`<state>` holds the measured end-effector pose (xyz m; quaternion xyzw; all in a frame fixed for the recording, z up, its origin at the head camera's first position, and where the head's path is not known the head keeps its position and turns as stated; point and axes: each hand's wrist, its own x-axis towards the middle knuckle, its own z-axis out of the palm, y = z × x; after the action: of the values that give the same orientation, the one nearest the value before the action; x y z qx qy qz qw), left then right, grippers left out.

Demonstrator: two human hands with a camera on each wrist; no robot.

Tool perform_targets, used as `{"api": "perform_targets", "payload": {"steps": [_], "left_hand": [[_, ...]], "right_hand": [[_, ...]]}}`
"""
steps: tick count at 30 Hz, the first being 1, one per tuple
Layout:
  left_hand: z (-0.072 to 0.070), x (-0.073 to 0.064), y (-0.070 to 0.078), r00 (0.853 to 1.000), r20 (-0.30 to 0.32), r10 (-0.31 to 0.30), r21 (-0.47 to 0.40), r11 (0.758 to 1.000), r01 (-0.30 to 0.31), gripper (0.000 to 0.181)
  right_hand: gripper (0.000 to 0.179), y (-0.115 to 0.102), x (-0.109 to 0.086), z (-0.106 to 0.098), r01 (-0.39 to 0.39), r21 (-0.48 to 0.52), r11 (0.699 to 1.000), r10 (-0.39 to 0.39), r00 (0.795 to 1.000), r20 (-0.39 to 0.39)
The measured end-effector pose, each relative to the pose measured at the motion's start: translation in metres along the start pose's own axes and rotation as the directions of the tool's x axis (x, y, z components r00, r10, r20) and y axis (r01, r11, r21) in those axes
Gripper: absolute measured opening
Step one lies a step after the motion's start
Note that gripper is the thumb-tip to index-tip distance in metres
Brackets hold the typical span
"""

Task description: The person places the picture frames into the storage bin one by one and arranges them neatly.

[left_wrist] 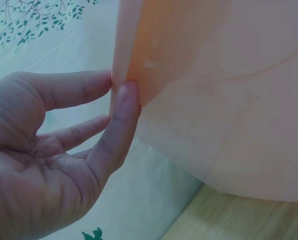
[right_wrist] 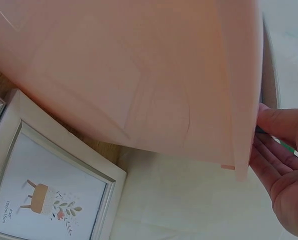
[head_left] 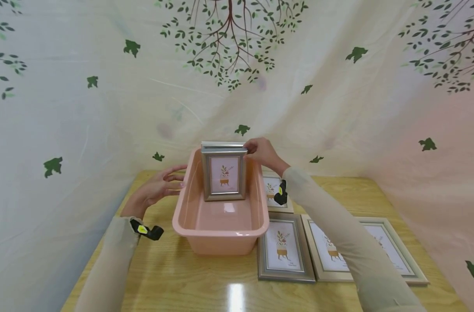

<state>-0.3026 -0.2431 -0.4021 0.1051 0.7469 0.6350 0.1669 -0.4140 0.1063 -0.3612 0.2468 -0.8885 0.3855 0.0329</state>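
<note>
A pink plastic basin (head_left: pixel 229 245) stands on the wooden table. Inside it, toward the far end, a silver-grey picture frame (head_left: pixel 224 197) with a plant print stands upright, and the top edge of another frame (head_left: pixel 221 144) shows close behind. At the upper right corner of these frames my right hand (head_left: pixel 262 151) pinches a frame's edge; the basin wall hides most of that hold in the right wrist view. My left hand (head_left: pixel 160 186) is at the basin's left rim. In the left wrist view, one fingertip (left_wrist: pixel 128 92) tucks under that rim while another finger meets its outer edge.
Right of the basin lie several picture frames: a brown-grey one (head_left: pixel 264 271), a cream one (head_left: pixel 311 242) and a pale one (head_left: pixel 418 277), partly under my right sleeve. A smaller cream frame (right_wrist: pixel 71 137) lies beside the basin's far right. A leaf-patterned cloth (head_left: pixel 174 104) hangs behind.
</note>
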Motion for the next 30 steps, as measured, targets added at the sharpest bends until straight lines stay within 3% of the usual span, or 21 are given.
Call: {"api": "perform_targets", "payload": {"steps": [19, 30], "left_hand": [[-0.002, 0.002, -0.002, 1.000, 0.006, 0.008, 0.014, 1.000, -0.008, 0.073], [-0.004, 0.004, 0.002, 1.000, 0.013, -0.002, -0.007, 1.000, 0.003, 0.073]], "right_hand": [[0.028, -0.002, -0.004, 0.001, -0.107, 0.034, 0.994, 0.107, 0.994, -0.004], [0.035, -0.003, -0.001, -0.010, -0.069, -0.004, 0.998, 0.069, 0.997, 0.029]]}}
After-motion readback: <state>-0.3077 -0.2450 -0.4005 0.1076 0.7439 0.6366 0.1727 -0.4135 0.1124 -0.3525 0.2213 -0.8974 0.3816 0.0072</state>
